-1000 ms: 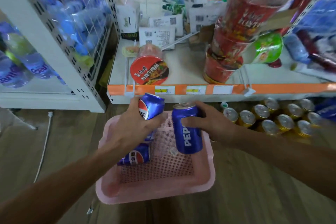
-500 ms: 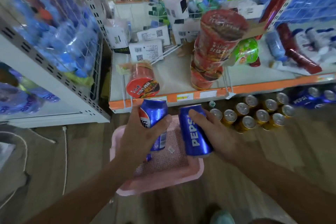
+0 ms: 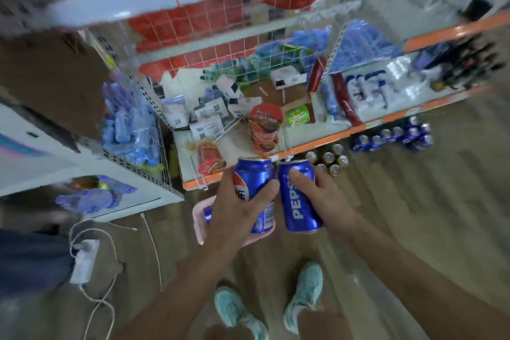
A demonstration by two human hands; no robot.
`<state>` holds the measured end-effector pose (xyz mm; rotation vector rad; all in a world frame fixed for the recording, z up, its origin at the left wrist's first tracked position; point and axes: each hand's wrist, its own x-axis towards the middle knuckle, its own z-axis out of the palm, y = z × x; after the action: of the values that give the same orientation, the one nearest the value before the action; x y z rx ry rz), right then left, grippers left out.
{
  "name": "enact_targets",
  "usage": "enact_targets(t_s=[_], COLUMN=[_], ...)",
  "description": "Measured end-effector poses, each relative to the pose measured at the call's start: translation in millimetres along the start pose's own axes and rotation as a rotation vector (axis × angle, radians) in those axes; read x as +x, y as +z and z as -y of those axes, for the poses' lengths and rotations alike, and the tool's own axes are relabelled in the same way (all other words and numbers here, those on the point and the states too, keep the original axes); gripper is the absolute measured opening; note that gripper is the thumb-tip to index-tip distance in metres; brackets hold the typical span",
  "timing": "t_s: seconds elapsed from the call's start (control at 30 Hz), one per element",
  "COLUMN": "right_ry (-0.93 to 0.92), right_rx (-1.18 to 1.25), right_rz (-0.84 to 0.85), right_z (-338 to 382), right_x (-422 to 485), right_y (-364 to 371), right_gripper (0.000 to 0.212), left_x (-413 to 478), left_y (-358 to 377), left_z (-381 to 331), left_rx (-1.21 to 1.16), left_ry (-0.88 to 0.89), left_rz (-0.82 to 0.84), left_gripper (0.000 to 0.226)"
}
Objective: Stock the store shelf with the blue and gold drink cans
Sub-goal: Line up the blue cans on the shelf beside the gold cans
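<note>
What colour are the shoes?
The shoes are mint green, clearest in the head view.

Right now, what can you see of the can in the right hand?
A glossy blue metal can with white PEPSI lettering up its side and a silvery bottom rim. The right hand grips it in the air, fingers curled round it, top tilted away toward the shelf.

blue cans (image 3: 299, 201) at centre were finished in glossy metal, gold cans (image 3: 329, 159) at two o'clock were topped in silvery metal, pink basket (image 3: 199, 218) was moulded in matt plastic, floor (image 3: 414, 201) was wood-grained, shoes (image 3: 234, 309) at six o'clock were knitted cloth
</note>
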<state>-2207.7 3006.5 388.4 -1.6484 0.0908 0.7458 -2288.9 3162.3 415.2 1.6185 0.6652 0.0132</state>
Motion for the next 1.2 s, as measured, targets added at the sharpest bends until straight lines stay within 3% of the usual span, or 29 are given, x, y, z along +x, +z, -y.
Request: enact_targets(t_s=[0.17, 0.27, 0.37, 0.63, 0.8, 0.9, 1.03, 1.13, 1.2], right_ry=[-0.061, -0.109, -0.127, -0.257, -0.297, -0.291, -0.291, -0.298, -0.300], right_rx=[0.007, 0.004, -0.005, -0.026, -0.050, -0.036, -0.062, -0.069, -0.063], right_rz=[-0.065, -0.085, -0.101, -0.202, -0.303, -0.346, -0.385, -0.392, -0.398], right_z=[80, 119, 150, 200, 220, 229, 255, 278, 292], right_x=[-64, -92, -112, -141, -133, -116, -78, -40, -16], right_y=[-54, -94, -138, -236, -285, -314, -351, -378, -394], right_gripper=[0.042, 0.048, 0.061, 0.050, 0.034, 0.030, 0.042, 0.028, 0.023], left_x=[-45, -59, -66, -60, -42, -18, 31, 73, 101], left_y=[31, 58, 88, 164, 215, 242, 279, 307, 324], left_z=[-99, -144, -179, -235, -270, -289, -315, -334, -345], left_rx=[-0.033, -0.042, -0.029, 0.048, 0.042, 0.039, 0.055, 0.016, 0.017], left_ry=[0.030, 0.076, 0.114, 0.237, 0.294, 0.300, 0.328, 0.310, 0.299], left_rz=[0.073, 0.085, 0.091, 0.121, 0.228, 0.253, 0.240, 0.246, 0.250], left_gripper=[0.038, 0.033, 0.046, 0.077, 0.054, 0.071, 0.065, 0.079, 0.078])
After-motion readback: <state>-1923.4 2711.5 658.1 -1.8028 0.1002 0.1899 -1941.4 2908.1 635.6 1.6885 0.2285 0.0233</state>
